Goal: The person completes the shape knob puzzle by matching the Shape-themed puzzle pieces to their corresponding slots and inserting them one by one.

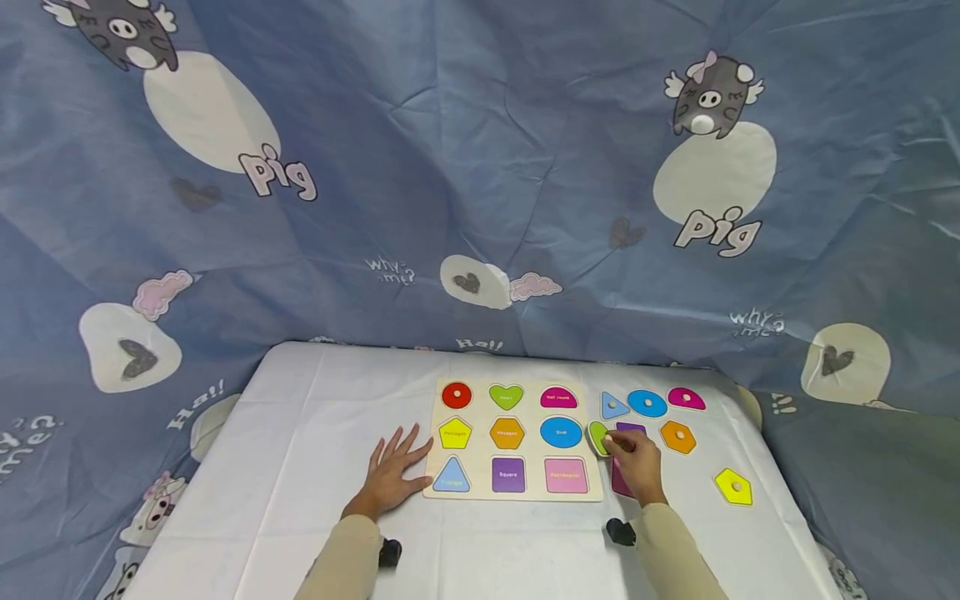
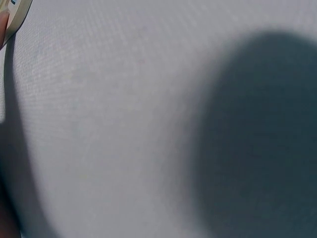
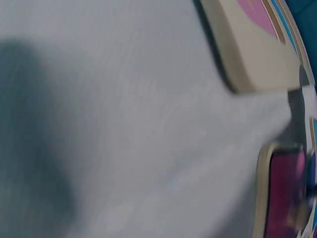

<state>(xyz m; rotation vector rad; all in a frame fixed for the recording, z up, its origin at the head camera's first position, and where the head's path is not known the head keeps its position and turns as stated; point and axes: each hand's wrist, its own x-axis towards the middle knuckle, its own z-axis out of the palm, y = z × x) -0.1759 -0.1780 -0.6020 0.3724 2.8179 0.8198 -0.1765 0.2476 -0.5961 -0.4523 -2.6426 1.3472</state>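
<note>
In the head view, my right hand pinches the green knobbed puzzle piece, which is tilted beside the right edge of the wooden shape board. Its full outline is partly hidden by the fingers. My left hand lies with spread fingers at the board's left edge, fingertips touching it. A red knobbed circle sits in the board's top left place. Under and behind my right hand are a purple piece and a dark magenta piece, both partly covered.
Right of the board lie a light blue triangle, blue oval, magenta half round, orange hexagon and yellow pentagon. Everything rests on a white-covered table. A blue patterned cloth hangs behind.
</note>
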